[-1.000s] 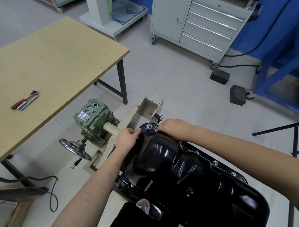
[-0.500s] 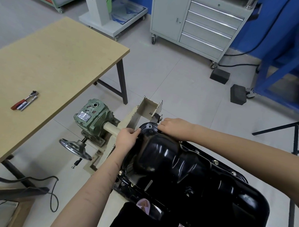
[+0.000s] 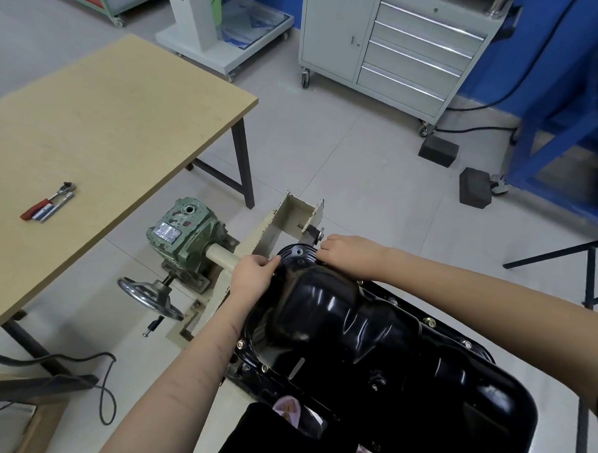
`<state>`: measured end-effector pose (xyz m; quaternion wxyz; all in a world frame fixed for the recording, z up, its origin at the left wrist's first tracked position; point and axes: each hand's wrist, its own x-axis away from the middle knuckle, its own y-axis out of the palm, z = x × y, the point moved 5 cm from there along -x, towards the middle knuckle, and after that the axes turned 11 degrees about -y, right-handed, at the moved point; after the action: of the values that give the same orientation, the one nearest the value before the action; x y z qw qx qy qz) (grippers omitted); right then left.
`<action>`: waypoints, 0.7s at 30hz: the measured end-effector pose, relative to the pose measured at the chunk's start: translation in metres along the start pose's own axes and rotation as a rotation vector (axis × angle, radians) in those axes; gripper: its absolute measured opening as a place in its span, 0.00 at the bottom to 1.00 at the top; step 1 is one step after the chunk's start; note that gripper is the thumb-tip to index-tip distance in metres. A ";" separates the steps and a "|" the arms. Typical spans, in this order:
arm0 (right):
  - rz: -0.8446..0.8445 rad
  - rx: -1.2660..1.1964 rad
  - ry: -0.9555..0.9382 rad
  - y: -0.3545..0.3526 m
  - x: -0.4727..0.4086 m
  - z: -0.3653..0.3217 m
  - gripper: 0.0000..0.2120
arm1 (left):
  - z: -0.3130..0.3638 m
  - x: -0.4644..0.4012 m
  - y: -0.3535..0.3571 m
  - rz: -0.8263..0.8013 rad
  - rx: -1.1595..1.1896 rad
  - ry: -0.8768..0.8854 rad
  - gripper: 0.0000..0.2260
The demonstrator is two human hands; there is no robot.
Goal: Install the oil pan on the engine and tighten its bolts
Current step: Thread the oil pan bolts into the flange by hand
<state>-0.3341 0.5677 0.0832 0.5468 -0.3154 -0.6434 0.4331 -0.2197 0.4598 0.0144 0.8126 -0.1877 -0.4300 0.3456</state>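
The black oil pan [image 3: 371,335] lies dome-up on the engine [image 3: 250,378], which sits on a cream stand [image 3: 273,225], and both hands are at the pan's far, narrow end. The left hand [image 3: 252,274] has its fingers curled onto the rim at the left of that end, thumb and fingertips pinching the flange. The right hand [image 3: 349,254] is curled at the rim on the right of the same end; its fingertips seem to pinch something small there, perhaps a bolt, though it is hidden under the fingers. Several bolts [image 3: 429,322] sit along the pan's right flange. Left of the stand is a green gearbox [image 3: 182,231] with a handwheel [image 3: 150,298]. A ratchet [image 3: 48,201] lies on the wooden table [image 3: 106,132]. A grey drawer cabinet [image 3: 401,49] stands behind, drawers closed.
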 end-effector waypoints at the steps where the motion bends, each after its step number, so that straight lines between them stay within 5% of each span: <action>1: -0.002 0.012 -0.006 0.000 0.000 0.000 0.12 | 0.000 0.000 0.000 -0.003 0.004 0.000 0.21; 21: -0.002 -0.012 0.003 0.001 0.001 0.004 0.12 | -0.001 -0.002 0.001 0.000 0.016 0.018 0.17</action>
<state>-0.3383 0.5680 0.0822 0.5462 -0.3184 -0.6455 0.4284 -0.2197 0.4591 0.0126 0.8180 -0.1842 -0.4199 0.3473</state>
